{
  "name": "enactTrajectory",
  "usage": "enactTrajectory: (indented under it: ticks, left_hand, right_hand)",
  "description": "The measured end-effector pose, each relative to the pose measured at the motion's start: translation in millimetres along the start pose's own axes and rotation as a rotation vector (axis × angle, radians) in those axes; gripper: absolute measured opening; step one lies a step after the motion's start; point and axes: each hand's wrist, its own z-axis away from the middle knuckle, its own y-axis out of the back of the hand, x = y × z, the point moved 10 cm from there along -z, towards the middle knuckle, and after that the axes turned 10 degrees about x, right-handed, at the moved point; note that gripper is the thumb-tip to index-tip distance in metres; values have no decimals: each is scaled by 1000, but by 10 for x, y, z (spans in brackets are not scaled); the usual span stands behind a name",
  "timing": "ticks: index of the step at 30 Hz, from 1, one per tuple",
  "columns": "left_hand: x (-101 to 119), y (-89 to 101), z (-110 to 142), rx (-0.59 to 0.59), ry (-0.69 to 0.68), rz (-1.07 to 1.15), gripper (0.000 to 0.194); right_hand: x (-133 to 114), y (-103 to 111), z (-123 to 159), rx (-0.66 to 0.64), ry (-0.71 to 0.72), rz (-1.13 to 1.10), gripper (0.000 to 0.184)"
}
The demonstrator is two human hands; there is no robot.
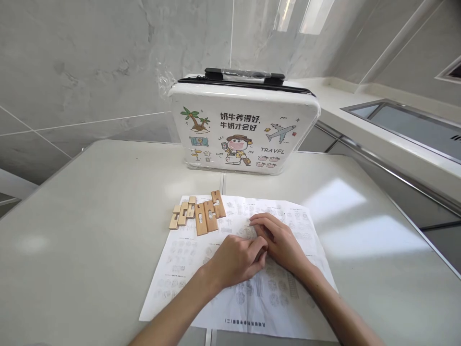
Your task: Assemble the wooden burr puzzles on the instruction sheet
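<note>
The left grip (pixel 237 259) is curled nearly closed against the loosely bent right grip (pixel 279 240); whether either holds anything is hidden. The wooden pieces (pixel 206 217) lie beyond the left one (overhanging the sheet (pixel 288 327)); snagging paper could scatter them.

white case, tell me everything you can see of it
The white case stands on its long edge on the table, before the grey wall, wrapped in clear plastic film. It looks hard-sided, with a black zip and handle on top. Printed on its front: palm trees, a plane, a cartoon cow, "TRAVEL", Chinese text.
</note>
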Motion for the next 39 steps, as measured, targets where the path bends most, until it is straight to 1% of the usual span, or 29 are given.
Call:
enactTrajectory:
  ticks: [4, 10, 22, 39]
  left_hand:
    - [-38, -1, -8, -1, 44, 37, 11]
    - [-61, 1, -1, 17, 53, 52, 10]
    - [-94, -25, 3, -18, 102, 84, 8]
    - [-105, -35, 0, -30, 117, 98, 11]
  right_hand:
    - [4, 2, -2, 5, -6, 10, 21]
    - [14, -4, -1, 8, 1, 31, 21]
    - [-13, 10, -11, 26, 34, 45, 21]
    - [5, 7, -5, 22, 19, 38, 21]
